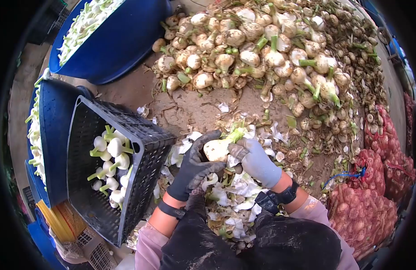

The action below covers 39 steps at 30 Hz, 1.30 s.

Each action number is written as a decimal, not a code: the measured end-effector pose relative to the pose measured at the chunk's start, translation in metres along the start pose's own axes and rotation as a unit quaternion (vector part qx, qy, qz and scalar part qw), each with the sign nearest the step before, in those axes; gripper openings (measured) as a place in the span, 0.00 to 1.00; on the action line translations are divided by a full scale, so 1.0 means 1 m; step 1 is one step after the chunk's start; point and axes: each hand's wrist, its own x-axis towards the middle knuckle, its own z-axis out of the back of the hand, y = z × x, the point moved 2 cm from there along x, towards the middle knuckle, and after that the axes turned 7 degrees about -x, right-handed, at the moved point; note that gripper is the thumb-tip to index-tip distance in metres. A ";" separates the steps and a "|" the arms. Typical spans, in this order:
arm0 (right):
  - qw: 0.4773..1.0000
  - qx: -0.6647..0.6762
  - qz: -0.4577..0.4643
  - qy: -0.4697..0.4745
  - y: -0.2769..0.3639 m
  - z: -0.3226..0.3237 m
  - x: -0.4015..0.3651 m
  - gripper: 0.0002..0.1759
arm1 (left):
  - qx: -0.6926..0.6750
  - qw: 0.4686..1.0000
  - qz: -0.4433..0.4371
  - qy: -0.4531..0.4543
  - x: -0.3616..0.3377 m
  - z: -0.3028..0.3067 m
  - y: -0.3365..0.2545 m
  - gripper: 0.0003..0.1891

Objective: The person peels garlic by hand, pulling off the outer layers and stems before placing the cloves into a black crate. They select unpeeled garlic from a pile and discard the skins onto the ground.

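A pale bulb (215, 150) with a short green stem is held between my two gloved hands, above a litter of peeled skins (235, 193). My left hand (194, 164), in a dark glove, wraps round the bulb's left side and underside. In a light grey glove, my right hand (255, 159) has its fingers closed at the stem and the bulb's right side. Just left of my left hand stands a black crate (147, 135), tilted, with several clean white bulbs (114, 147) inside.
Unpeeled bulbs (250, 33) lie in a large heap ahead. Blue tubs (122, 38) of white bulbs stand at the upper left and left. Red net sacks (363, 216) sit at the right. A yellow object (55, 220) is at the lower left.
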 end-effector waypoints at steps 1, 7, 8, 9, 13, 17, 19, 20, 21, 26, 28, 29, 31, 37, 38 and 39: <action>0.990 -0.062 0.119 -0.045 -0.012 0.002 0.008 0.10 | -0.065 0.998 0.012 0.020 0.002 0.000 0.003 0.36; 0.845 -0.382 0.297 -0.230 -0.023 0.020 0.000 0.09 | -0.312 0.932 0.163 0.080 0.019 -0.026 0.013 0.40; 0.836 -0.346 0.335 -0.262 -0.032 0.024 0.004 0.10 | -0.310 0.932 0.166 0.084 0.019 -0.029 0.015 0.40; 0.856 -0.244 0.375 -0.260 -0.028 0.027 0.007 0.09 | -0.242 0.957 0.139 0.077 0.018 -0.034 0.013 0.38; 0.987 -0.042 0.154 -0.017 -0.029 0.041 -0.010 0.13 | 0.118 0.987 0.034 0.102 0.012 -0.032 0.020 0.41; 0.996 0.003 0.091 -0.023 -0.039 0.046 -0.019 0.14 | 0.320 0.945 -0.062 0.031 0.008 -0.020 0.033 0.27; 0.997 -0.001 0.083 0.000 -0.044 0.037 -0.033 0.15 | 0.206 0.977 -0.044 -0.041 0.020 -0.023 0.023 0.23; 0.996 -0.010 0.079 0.026 -0.047 0.031 -0.039 0.17 | 0.087 0.989 -0.033 -0.117 0.025 -0.024 0.017 0.20; 0.979 -0.093 0.173 -0.048 -0.052 0.028 -0.037 0.18 | 0.079 0.993 -0.077 -0.039 0.024 -0.025 0.018 0.20; 0.989 -0.002 0.144 0.021 -0.059 0.033 -0.033 0.18 | 0.375 0.913 -0.110 0.118 0.014 -0.056 -0.002 0.18; 0.979 -0.151 0.134 -0.030 -0.054 0.045 -0.035 0.18 | 0.051 0.997 0.047 0.027 0.012 -0.054 0.004 0.15; 0.978 -0.154 0.134 -0.034 -0.055 0.055 -0.032 0.18 | 0.048 0.997 0.045 0.031 0.013 -0.056 0.005 0.15; 0.906 -0.393 0.078 -0.136 -0.061 0.079 -0.029 0.17 | -0.052 0.993 0.041 0.093 0.015 -0.057 0.005 0.19; 0.784 -0.525 0.109 0.312 -0.082 0.035 -0.080 0.15 | -0.240 0.965 -0.079 -0.068 0.025 -0.040 -0.045 0.25; 0.798 -0.521 0.160 0.257 -0.085 0.043 -0.082 0.16 | -0.182 0.960 -0.152 -0.146 0.021 -0.031 -0.057 0.23; 0.809 -0.518 0.198 0.195 -0.086 0.054 -0.083 0.18 | -0.046 0.957 -0.223 -0.179 0.003 -0.021 -0.071 0.19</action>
